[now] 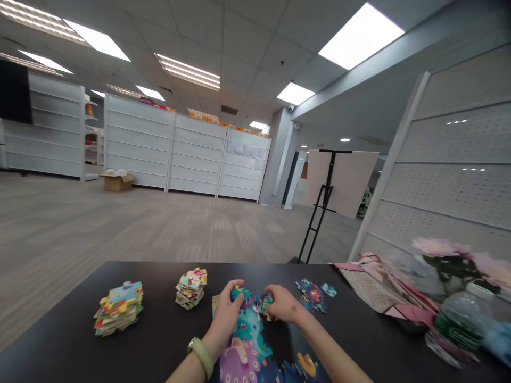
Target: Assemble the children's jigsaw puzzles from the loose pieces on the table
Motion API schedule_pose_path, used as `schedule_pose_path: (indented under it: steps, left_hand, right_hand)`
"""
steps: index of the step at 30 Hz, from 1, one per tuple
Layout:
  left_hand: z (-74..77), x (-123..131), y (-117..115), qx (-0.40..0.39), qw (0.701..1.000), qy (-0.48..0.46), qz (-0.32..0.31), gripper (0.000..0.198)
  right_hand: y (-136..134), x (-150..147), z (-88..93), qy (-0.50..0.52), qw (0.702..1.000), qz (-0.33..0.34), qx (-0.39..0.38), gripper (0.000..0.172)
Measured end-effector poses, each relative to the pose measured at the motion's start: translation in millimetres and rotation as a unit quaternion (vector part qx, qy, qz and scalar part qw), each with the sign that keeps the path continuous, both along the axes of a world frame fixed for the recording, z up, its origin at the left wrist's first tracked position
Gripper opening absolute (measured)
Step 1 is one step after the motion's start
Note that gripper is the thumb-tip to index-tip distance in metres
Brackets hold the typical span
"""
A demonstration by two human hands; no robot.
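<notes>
A partly joined jigsaw puzzle in teal, purple and dark blue lies on the table before me. My left hand, with a pale green band at its wrist, pinches a teal puzzle piece at the puzzle's far left edge. Across from it, my right hand has its fingers closed on a colourful puzzle piece at the far right edge. Whether that piece is joined to the rest, I cannot tell. Loose dark blue puzzle pieces lie to the right of my right hand.
Two stacks of puzzle pieces, a larger stack and a smaller stack, stand left on the black table. At the right are a pink patterned bag, a plastic bottle and pink flowers. A black easel stands beyond.
</notes>
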State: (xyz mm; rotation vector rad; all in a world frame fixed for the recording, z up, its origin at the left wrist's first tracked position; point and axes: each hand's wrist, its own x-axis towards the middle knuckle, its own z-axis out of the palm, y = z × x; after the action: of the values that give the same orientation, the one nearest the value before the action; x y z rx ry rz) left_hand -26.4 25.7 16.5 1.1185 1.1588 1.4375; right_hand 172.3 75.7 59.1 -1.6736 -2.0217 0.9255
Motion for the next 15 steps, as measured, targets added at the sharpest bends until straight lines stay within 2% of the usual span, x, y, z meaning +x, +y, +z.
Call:
schedule_pose_path:
  steps: [4, 8, 12, 15]
  left_hand:
    - [3.5, 0, -2, 0.012, 0.999, -0.052, 0.010, 0.042]
    - [7.8, 11, -5, 0.008, 0.994, -0.113, 0.005, 0.046]
    - [6.2, 28, -14, 0.018, 0.992, -0.121, -0.004, 0.056]
    - [3.3, 30, -17, 0.032, 0.998, -0.046, -0.006, 0.062]
  right_hand:
    - [-4, -7, 12.5, 0.050, 0.998, -0.013, -0.025, 0.033]
    - [-29, -21, 23.9, 0.133, 0.991, -0.004, 0.036, 0.033]
    - [-63, -54, 13.5, 0.157, 0.980, -0.009, 0.124, 0.038]
    - [-76, -65, 4.5, 0.149, 0.979, -0.020, 0.141, 0.039]
